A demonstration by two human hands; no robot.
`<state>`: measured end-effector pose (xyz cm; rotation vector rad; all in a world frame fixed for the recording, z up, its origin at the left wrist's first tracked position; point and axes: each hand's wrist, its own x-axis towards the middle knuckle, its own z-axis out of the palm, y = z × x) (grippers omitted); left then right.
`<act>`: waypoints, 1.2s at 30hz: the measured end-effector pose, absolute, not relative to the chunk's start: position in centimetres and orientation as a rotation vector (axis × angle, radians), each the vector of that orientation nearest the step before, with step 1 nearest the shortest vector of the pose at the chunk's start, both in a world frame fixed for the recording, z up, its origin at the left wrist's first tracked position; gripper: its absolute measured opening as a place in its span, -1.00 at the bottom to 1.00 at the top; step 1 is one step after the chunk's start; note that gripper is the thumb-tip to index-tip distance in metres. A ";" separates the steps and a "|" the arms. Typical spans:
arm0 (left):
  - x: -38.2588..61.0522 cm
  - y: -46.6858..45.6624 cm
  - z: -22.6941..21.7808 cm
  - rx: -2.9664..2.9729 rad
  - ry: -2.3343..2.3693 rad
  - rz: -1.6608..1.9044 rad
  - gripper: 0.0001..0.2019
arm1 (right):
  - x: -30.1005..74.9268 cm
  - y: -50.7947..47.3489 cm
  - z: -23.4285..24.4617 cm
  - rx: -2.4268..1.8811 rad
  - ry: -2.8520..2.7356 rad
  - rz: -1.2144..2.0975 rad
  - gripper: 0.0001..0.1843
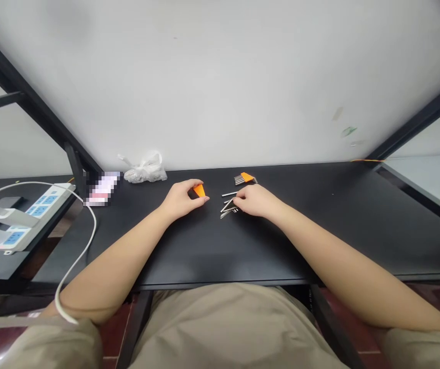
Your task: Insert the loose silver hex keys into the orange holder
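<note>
My left hand [183,200] is closed around an orange plastic holder [199,190], gripping it between thumb and fingers just above the black table. To its right, my right hand [254,200] pinches a thin metal hex key [226,205] at its fingertips. Several loose hex keys [225,213] lie on the table under and beside those fingertips, partly hidden by the hand. Behind my right hand rests a second orange holder [247,177] with several metal keys in a row sticking out to its left.
A clear plastic bag [146,171] with white contents sits by the wall at the back left. Near it is a blurred pinkish item [103,189]. A white power strip [37,215] and a white cable [94,225] are at the left. Black frame bars [31,97] rise at both sides.
</note>
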<state>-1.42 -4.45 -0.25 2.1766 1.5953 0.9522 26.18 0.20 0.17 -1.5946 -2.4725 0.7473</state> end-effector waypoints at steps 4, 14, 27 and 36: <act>-1.4 -4.4 -0.2 2.183 1.588 0.943 -0.51 | 26.0 -0.3 0.6 -1.564 -2.482 0.659 -0.61; -1.4 -4.5 -0.3 2.176 1.582 0.924 -0.52 | 26.8 -0.4 0.9 -1.550 -2.634 0.393 -0.64; -1.5 -4.4 -0.6 2.173 1.561 0.907 -0.50 | 29.1 0.2 1.7 -0.940 -2.844 0.515 -0.80; -1.6 -4.4 -0.6 2.168 1.538 0.877 -0.50 | 28.4 0.5 0.7 -1.032 -2.873 0.468 -0.89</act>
